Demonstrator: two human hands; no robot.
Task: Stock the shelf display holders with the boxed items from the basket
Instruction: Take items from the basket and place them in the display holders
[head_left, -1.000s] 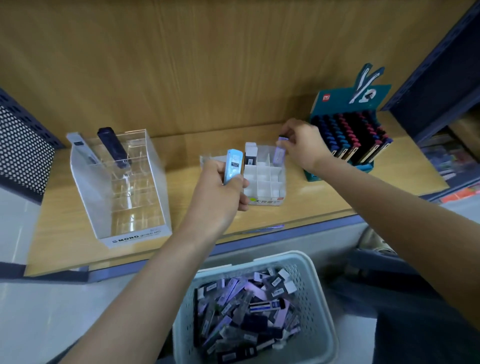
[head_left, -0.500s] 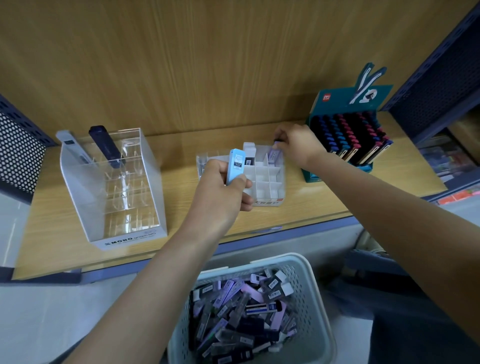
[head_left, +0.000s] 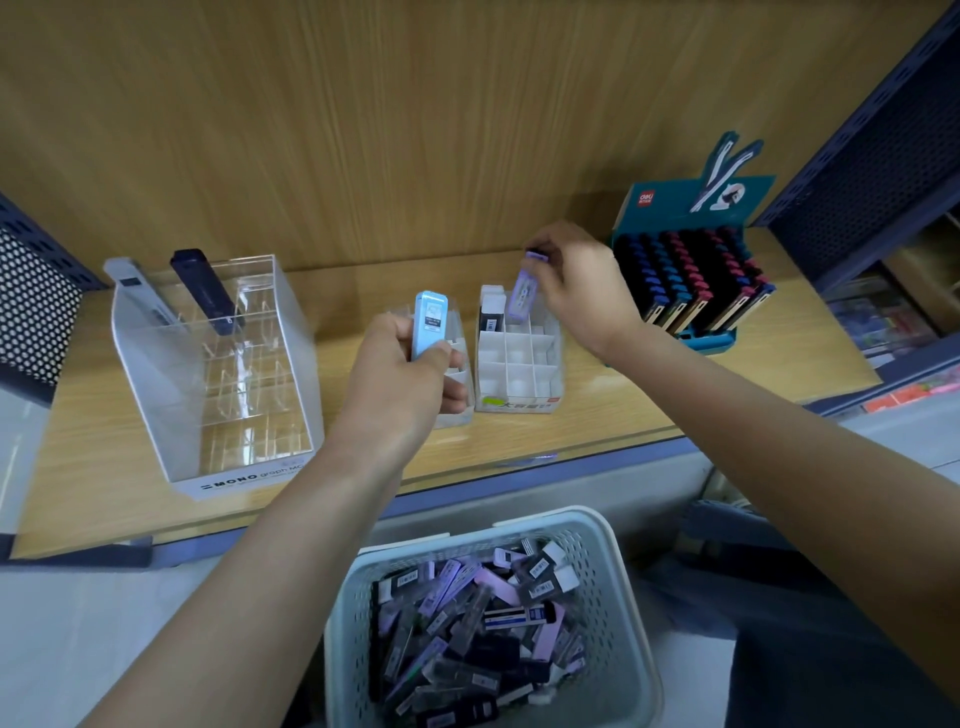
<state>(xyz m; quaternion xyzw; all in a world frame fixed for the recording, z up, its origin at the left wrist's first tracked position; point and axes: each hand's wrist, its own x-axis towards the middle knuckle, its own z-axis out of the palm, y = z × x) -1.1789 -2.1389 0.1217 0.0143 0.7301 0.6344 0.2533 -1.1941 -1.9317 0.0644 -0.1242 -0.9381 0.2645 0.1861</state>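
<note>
Wooden shelf (head_left: 623, 410) spans the view. Below its front edge sits a pale perforated basket (head_left: 621, 670), heaped with boxed items (head_left: 478, 623), mostly lilac, black and clear.

On the shelf, left: a tall clear acrylic holder (head_left: 150, 384) with a divider grid. A grey box (head_left: 140, 296) and a navy box (head_left: 205, 291) lean in its back row; the other cells hold nothing.

On the shelf, right: a teal display box (head_left: 675, 200) filled with rows of dark, blue and red items.

Centre: a white divided holder (head_left: 517, 402) with one black-and-white box (head_left: 491, 312) upright in its back-left cell. Just beside it on the left is a small clear holder (head_left: 460, 325), partly hidden by the left hand.

Left hand (head_left: 400, 379) – grip curled round a light blue box (head_left: 430, 322), held upright above the small clear holder.

Right hand (head_left: 576, 280) – grip pinching the top of a lilac box (head_left: 524, 291), tilted, its lower end at the back row of the white divided holder, next to the black-and-white box.
</note>
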